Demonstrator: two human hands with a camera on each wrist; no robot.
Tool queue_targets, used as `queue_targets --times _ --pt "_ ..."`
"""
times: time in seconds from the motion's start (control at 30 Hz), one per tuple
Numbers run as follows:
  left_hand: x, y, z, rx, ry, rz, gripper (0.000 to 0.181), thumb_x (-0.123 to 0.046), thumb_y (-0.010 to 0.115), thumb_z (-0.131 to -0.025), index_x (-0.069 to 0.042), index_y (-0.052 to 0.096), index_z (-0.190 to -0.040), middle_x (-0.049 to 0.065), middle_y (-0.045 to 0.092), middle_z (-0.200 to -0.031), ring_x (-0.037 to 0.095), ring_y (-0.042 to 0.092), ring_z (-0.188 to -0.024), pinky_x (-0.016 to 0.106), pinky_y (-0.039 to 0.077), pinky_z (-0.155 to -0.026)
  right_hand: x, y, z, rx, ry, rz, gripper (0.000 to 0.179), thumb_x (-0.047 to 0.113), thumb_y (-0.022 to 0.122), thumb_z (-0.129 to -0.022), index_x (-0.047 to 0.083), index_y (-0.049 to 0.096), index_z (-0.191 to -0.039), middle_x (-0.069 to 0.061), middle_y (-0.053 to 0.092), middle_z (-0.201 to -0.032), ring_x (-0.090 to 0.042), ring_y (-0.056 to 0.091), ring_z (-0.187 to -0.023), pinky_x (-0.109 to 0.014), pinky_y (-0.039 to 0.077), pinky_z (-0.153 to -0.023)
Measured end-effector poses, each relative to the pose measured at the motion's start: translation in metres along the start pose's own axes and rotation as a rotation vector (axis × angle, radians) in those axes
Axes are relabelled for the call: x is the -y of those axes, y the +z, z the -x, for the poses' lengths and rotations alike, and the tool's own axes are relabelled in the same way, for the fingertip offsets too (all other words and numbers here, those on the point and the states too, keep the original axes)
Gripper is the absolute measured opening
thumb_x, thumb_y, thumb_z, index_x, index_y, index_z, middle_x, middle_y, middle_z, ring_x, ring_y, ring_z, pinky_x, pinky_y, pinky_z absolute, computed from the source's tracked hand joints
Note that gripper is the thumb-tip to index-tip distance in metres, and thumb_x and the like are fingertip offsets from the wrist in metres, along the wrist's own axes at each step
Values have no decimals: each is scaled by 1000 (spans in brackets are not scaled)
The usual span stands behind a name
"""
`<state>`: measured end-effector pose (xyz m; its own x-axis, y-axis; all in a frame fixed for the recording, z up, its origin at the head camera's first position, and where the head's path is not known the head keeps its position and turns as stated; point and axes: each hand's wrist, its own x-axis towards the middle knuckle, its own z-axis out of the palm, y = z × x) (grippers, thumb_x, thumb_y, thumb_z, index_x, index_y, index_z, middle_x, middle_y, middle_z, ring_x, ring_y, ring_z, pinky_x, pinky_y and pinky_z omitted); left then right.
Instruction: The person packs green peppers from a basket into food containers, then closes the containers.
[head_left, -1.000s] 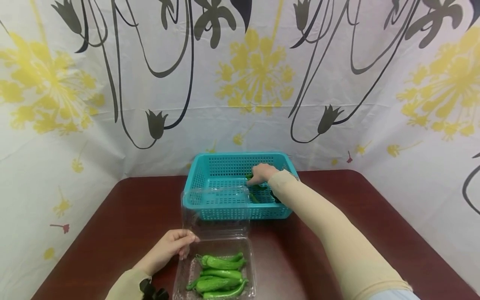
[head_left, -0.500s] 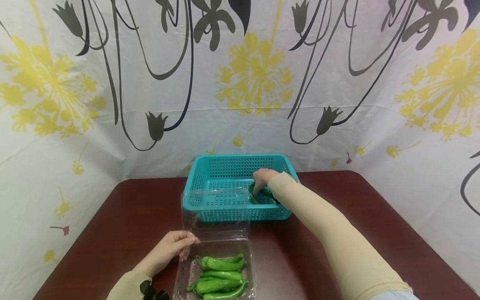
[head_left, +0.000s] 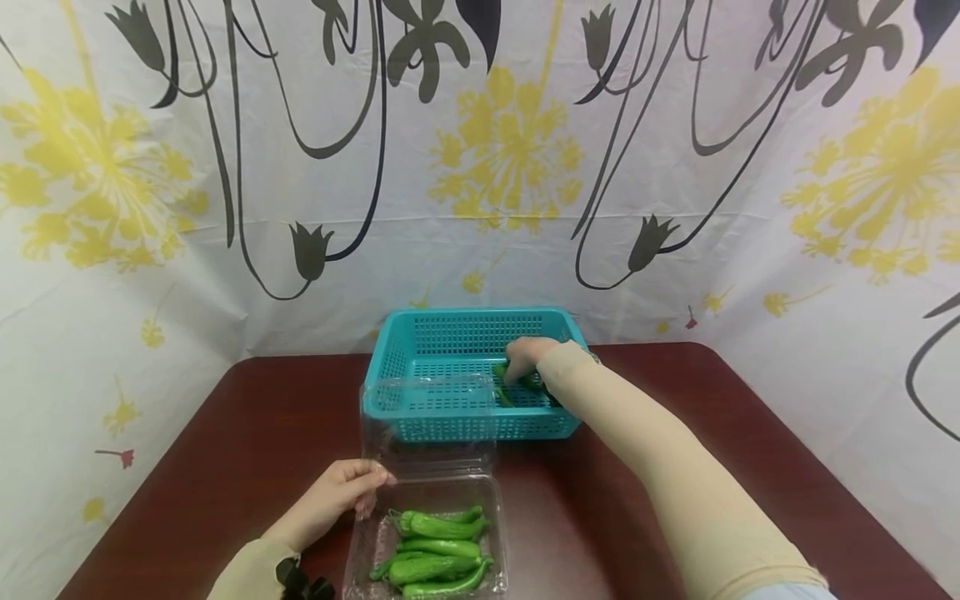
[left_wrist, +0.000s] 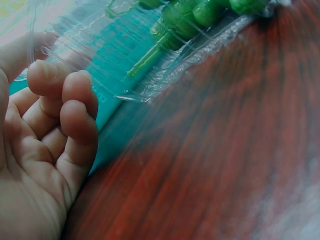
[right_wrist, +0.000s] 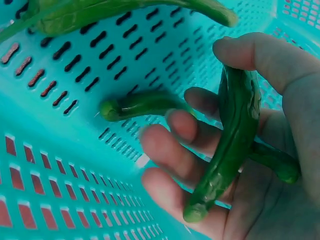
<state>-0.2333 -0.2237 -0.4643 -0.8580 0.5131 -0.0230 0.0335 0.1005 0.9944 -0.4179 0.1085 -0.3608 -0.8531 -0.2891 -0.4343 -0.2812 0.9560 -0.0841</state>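
My left hand (head_left: 337, 496) pinches the left edge of an open, clear plastic clamshell box (head_left: 420, 493), its fingertips curled at the plastic in the left wrist view. Several green chili peppers (head_left: 435, 570) lie side by side in the box's base. My right hand (head_left: 522, 357) reaches down into a turquoise basket (head_left: 480, 335). In the right wrist view its thumb and fingers grip a dark green chili pepper (right_wrist: 230, 140), and a second chili pepper (right_wrist: 274, 161) lies behind that one against the palm. Another pepper (right_wrist: 145, 105) rests on the basket floor beyond the fingertips.
A lighter green pepper (right_wrist: 125, 11) also lies in the basket. The raised clear lid (head_left: 429, 450) stands in front of the basket and overlaps its near wall. Beneath is a dark red wooden table (head_left: 285, 417), with a patterned cloth (head_left: 420, 183) hanging behind.
My right hand has dipped slightly lower in the basket, its fingers now among the peppers. The left hand and the box have stayed in place.
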Motion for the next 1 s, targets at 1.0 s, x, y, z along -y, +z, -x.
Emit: queue_targets --times 1.0 --pt "-3 1 2 37 -41 40 31 -23 52 -102 3 67 -109 -7 49 -60 7 48 -56 27 47 -60 -14 -49 61 47 -230 -358 26 25 59 -96 4 54 -109 -12 57 -75 -14 51 -53 -31 34 -50"
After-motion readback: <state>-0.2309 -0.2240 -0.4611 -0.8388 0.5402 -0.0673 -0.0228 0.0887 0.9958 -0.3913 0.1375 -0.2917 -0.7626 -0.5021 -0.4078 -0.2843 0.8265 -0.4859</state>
